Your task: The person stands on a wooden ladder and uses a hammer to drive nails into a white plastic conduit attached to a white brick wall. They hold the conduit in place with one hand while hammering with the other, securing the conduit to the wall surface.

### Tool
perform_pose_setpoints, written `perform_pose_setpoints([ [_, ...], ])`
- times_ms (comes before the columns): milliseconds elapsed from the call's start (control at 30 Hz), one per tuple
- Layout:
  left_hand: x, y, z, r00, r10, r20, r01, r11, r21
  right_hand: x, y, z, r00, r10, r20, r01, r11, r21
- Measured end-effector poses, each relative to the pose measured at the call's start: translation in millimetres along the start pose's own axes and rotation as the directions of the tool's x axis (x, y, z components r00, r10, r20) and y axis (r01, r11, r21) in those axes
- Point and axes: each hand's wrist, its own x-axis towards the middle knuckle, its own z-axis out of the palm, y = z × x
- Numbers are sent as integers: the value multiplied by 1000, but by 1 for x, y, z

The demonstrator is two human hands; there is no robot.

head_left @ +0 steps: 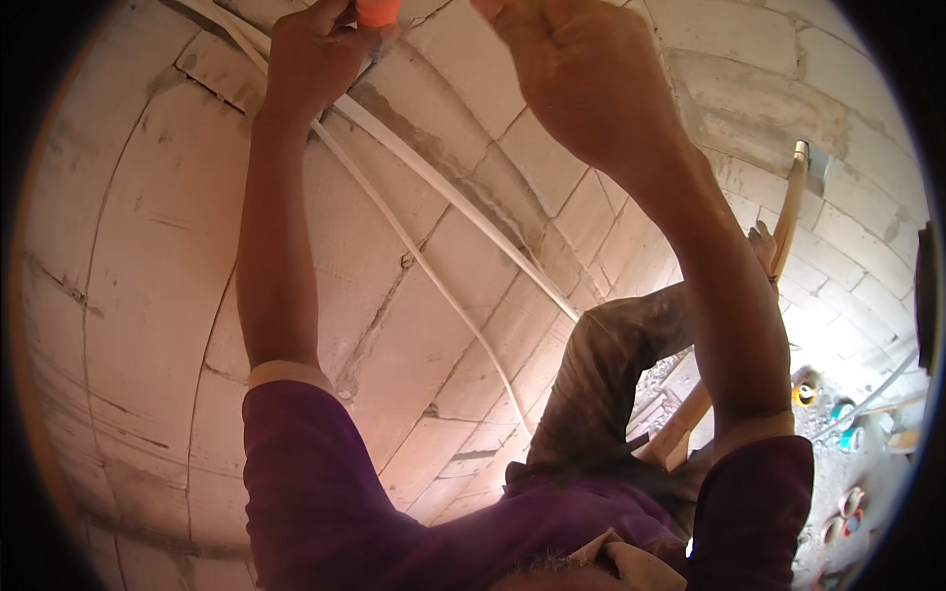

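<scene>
Both my arms reach up along a wall of pale grey blocks [148, 246]. My left hand [317, 54] is closed around an orange object [378, 11] at the top edge, pressed near a white pipe [434, 182] that runs diagonally down the wall. A thinner white cable [434, 281] runs alongside it. My right hand [576, 74] is raised beside it, fingers curled; what it holds is cut off by the top edge. My purple sleeves [315, 483] fill the lower part of the view.
My bent leg in grey trousers [606, 364] rests on a wooden ladder [788, 212] leaning against the wall. Far below at the lower right, small coloured items [845, 507] and rubble lie on the ground.
</scene>
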Motion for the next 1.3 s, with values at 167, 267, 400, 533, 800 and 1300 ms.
perform_pose_setpoints([
  [167, -10, 21, 0, 997, -83, 4, 82, 991, 106, -11, -26, -6, 984, 175, -14, -171, 975, 145],
  [267, -8, 11, 0, 998, -42, 36, 36, 986, 160, -6, 1, 10, 996, 74, -60, -64, 986, 151],
  [400, -18, -6, -7, 1000, -20, 2, 19, 982, 189, -17, -20, 6, 979, 9, -204, 41, 970, 240],
  [533, -20, -2, 3, 983, -38, -181, 78, 973, 216, -11, 16, 17, 979, -98, -177, 115, 989, 93],
  [800, -10, -15, -28, 906, 25, -422, -147, 955, -259, -97, 28, -54, 919, 373, -132, -288, 858, 425],
  [1300, 9, -32, -35, 993, 12, -116, -11, 1000, 1, -179, 56, -84, 574, 816, 68, -656, 408, 635],
])
